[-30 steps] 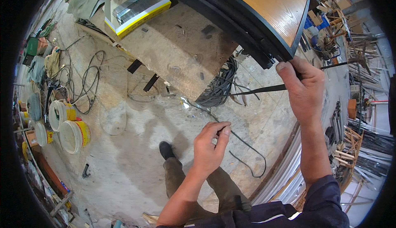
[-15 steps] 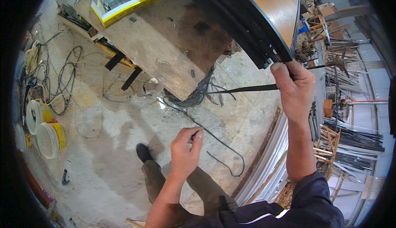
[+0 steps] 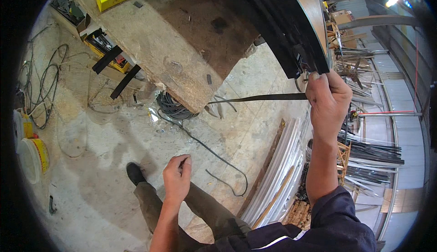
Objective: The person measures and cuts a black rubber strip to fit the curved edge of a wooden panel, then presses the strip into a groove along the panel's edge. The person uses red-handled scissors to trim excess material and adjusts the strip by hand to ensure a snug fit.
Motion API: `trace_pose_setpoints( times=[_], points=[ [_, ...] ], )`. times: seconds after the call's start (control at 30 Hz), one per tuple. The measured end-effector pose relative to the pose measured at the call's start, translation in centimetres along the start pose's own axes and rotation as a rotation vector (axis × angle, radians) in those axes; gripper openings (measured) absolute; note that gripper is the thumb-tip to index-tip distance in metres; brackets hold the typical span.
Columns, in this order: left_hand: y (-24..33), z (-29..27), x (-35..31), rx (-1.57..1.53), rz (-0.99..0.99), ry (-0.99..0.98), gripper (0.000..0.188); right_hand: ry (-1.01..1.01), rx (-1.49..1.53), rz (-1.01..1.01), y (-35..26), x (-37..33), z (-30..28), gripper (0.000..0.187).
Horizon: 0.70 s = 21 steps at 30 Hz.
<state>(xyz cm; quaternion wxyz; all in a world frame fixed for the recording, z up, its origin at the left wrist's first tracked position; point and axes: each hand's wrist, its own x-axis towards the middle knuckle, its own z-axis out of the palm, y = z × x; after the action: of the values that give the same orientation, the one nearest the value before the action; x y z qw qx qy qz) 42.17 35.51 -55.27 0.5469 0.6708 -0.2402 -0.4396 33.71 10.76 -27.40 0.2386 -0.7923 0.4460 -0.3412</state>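
While our right hand (image 3: 328, 98) clamps its fingers on the black rubber strip (image 3: 259, 98) at the door frame (image 3: 291, 33) — feeding it — our left hand (image 3: 176, 181) pinches its slack taut.

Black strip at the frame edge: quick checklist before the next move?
1. Right hand grips the black strip at the dark frame: ok.
2. Strip runs taut and fairly straight from the hand toward the wooden board: ok.
3. Strip seated in the frame's groove: cannot tell, the fingers hide the spot.
4. Left hand pinches the thin lower run of the strip: ok, though the contact is small in the picture.
5. Loose loop on the floor free of snags: ok, it lies open on bare concrete.
6. Footing: the shoe stands clear of the loop: ok.
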Motion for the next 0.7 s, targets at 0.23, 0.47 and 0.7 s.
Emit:
trace_pose_setpoints(
  times=[0.23,0.47,0.7],
  points=[
    [-1.4,-0.8,-0.3,-0.006,-0.071,0.003,0.017,-0.004,0.096,0.045,0.2,-0.3,-0.2,0.015],
    [-1.4,-0.8,-0.2,0.01,-0.12,-0.013,0.024,0.061,0.242,0.032,0.9,-0.5,2.3,0.028],
    [-2.2,-1.0,-0.8,-0.001,-0.118,-0.001,0.023,0.069,0.138,0.08,0.5,-0.7,1.6,0.016]
  ],
)
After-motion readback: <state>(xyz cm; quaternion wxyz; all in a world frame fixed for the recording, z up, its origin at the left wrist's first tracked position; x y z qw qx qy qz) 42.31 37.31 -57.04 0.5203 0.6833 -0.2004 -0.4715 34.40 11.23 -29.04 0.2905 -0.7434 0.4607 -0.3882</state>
